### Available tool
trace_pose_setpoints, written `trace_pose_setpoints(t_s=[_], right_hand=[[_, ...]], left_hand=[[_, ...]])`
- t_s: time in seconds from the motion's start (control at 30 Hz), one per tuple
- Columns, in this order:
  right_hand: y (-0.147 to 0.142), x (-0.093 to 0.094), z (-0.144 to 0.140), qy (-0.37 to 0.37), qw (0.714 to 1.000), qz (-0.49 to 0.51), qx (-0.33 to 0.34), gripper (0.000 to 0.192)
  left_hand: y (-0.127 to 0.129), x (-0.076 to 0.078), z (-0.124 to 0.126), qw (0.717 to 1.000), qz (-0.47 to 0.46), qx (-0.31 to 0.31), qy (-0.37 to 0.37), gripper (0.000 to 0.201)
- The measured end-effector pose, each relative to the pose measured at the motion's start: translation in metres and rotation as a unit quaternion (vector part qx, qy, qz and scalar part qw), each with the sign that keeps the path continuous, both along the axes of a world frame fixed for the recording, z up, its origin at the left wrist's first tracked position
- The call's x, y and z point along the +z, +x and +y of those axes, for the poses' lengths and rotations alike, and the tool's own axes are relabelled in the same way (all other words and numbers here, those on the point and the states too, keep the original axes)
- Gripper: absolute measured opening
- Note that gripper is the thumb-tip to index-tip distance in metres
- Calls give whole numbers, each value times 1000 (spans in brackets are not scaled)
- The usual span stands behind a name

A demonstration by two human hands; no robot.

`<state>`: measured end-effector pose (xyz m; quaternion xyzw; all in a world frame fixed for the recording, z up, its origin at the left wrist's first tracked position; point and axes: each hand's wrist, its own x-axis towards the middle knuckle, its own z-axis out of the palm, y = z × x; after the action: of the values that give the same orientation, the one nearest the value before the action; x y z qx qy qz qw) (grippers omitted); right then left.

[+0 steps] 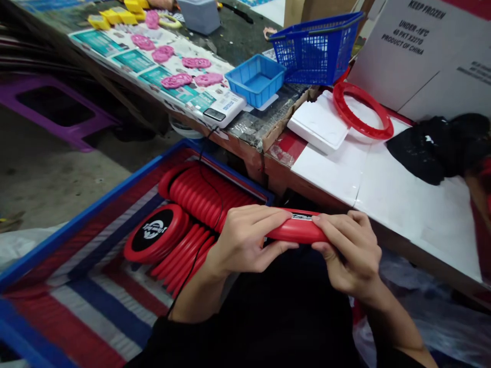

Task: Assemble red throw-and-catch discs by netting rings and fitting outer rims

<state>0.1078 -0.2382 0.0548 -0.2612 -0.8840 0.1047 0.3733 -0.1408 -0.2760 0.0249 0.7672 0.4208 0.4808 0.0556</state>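
Observation:
Between my two hands is a red round disc (297, 234) with a black and white label on top, held nearly edge-on to me. My left hand (249, 237) grips its left side, thumb below and fingers above. On the right side my right hand (349, 250) pinches it in the same way. Below and to the left, a blue-rimmed crate (92, 202) with a striped lining holds rows of similar red discs (215, 197). One stack there shows a disc with a black centre and white logo (153, 230).
A red ring (362, 112) leans on a white foam block (320, 120) beside black cloth (437, 145). Behind stand a blue basket (312, 53), a light blue tray (255, 79) and a printed carton (429, 56). Pink pieces (176, 81) lie on the left table; a purple stool (65, 128) is on the floor.

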Motion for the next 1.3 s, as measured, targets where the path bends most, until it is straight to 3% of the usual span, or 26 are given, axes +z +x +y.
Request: trace_pose_setpoints(t_s=[0.23, 0.33, 0.47, 0.63, 0.83, 1.13, 1.3], right_hand=[[16, -9, 8, -54, 998, 10, 31, 50], [20, -16, 9, -105, 992, 30, 57, 56], [25, -14, 6, -167, 985, -8, 38, 51], [31, 5, 2, -181, 982, -47, 21, 43], [35, 29, 2, -210, 977, -38, 24, 49], [33, 16, 23, -219, 974, 47, -29, 38], [35, 16, 35, -238, 969, 62, -23, 38]], left_hand=[[-22, 9, 9, 990, -40, -132, -28, 45], [-20, 2, 9, 991, -37, -123, -26, 49], [-5, -3, 9, 994, -8, -102, -27, 49], [9, 16, 12, 993, 42, -95, -58, 45], [23, 45, 18, 989, 64, -96, -93, 34], [49, 43, 36, 991, 43, -34, -122, 25], [51, 48, 47, 991, 54, -32, -119, 27]])
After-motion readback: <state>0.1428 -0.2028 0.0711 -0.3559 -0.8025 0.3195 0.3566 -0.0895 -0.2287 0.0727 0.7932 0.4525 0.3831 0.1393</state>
